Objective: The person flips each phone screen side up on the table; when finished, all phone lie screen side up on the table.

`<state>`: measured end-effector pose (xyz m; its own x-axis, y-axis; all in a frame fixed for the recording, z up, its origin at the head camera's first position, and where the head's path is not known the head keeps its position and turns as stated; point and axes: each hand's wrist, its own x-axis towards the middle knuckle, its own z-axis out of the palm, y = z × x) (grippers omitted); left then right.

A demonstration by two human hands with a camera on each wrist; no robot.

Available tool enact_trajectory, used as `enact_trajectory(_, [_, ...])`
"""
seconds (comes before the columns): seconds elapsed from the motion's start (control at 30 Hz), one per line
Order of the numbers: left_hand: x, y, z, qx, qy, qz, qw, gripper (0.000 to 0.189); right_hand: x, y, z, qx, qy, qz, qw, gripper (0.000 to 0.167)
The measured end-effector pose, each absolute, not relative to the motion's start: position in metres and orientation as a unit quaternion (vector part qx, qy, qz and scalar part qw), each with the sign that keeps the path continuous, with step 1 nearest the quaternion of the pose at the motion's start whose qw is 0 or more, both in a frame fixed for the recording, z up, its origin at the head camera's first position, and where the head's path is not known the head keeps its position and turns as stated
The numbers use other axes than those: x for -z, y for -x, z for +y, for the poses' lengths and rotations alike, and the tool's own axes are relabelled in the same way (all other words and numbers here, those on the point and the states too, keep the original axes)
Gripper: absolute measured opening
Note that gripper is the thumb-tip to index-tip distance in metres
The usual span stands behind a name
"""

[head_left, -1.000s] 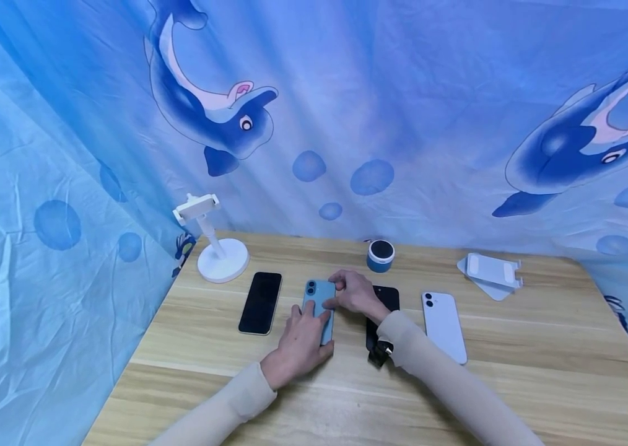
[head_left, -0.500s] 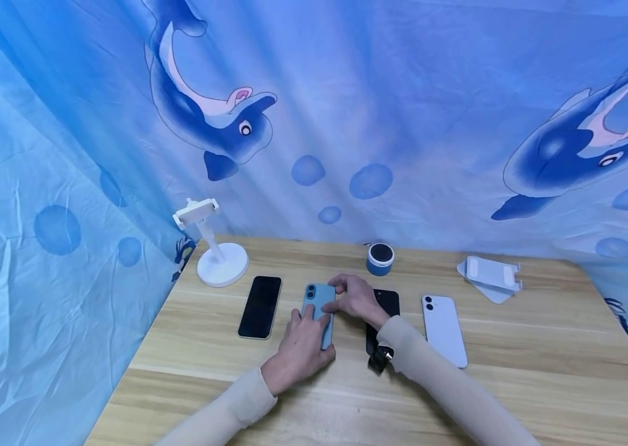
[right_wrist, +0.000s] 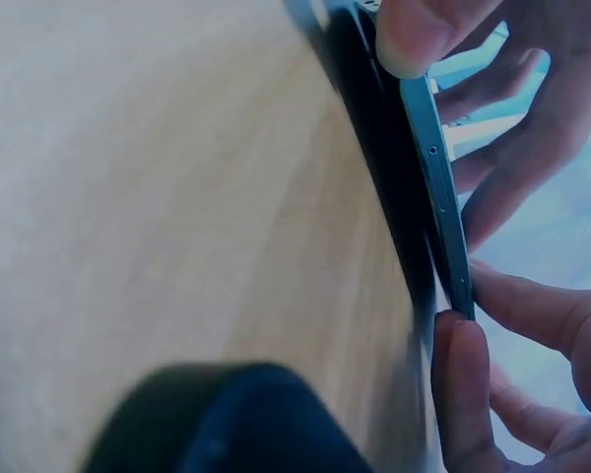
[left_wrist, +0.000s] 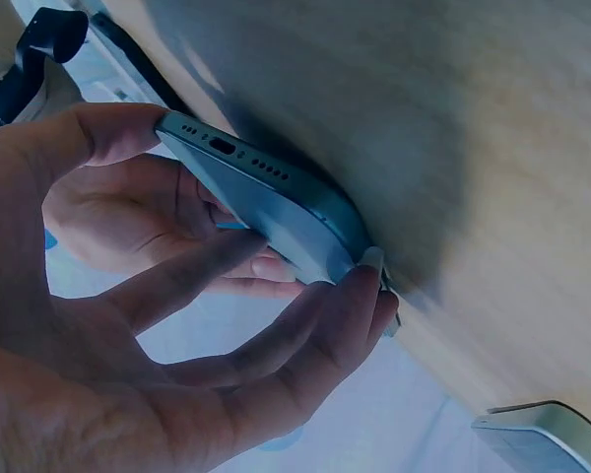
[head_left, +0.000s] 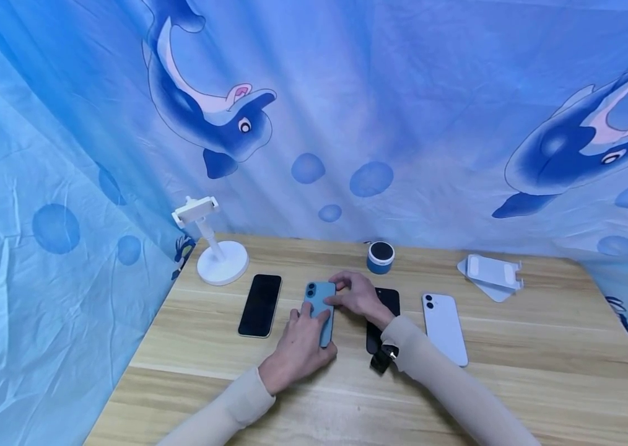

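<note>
A teal phone (head_left: 319, 296) is held between both hands, its back with two camera lenses facing up. My left hand (head_left: 298, 344) grips it from the near side, thumb at one bottom corner and fingers along the opposite edge. In the left wrist view, the phone (left_wrist: 286, 212) shows its charging port, and another left fingertip touches its back. My right hand (head_left: 356, 296) pinches the far right corner between thumb and fingers. In the right wrist view, a dark shadow lies beside the phone's edge (right_wrist: 443, 197), which appears slightly raised off the table.
Left of the hands lies a black-screened phone (head_left: 260, 306). Under the right wrist is a black phone (head_left: 386, 298), and farther right a white phone (head_left: 444, 328). At the back of the wooden table (head_left: 537, 347) stand a white phone stand (head_left: 222, 263), a blue speaker (head_left: 380, 257) and a flat folded stand (head_left: 492, 274).
The head view shifts slightly. Both hands keep hold of the teal phone in nearly the same place, with only small finger movements.
</note>
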<state>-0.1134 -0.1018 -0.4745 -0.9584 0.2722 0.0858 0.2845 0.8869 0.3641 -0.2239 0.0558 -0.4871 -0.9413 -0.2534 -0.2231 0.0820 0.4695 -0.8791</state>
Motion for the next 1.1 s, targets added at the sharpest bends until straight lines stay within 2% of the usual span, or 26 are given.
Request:
enact_trajectory(0.3, [0.472,0.115,-0.107,0.219,0.134,-0.967,0.008,0.071,0.487,0.225,0.064,0.580,0.064,0.786,0.204,0.047])
enact_trajectory(0.47, [0.467,0.121,-0.114,0.246,0.121,-0.961,-0.025,0.073,0.489,0.227,0.066,0.607,0.076,0.761,0.215,0.045])
enact_trajectory(0.73, [0.456,0.129,-0.127,0.304,0.095,-0.944,-0.083,0.079,0.486,0.227,0.065,0.621,0.120,0.743,0.219,0.058])
enact_trajectory(0.97, [0.455,0.130,-0.134,0.327,0.092,-0.936,-0.089,0.078,0.486,0.226,0.062,0.626,0.131,0.737,0.220,0.064])
enact_trajectory(1.1, [0.456,0.128,-0.138,0.345,0.091,-0.930,-0.094,0.078,0.491,0.223,0.059,0.618,0.135,0.739,0.234,0.059])
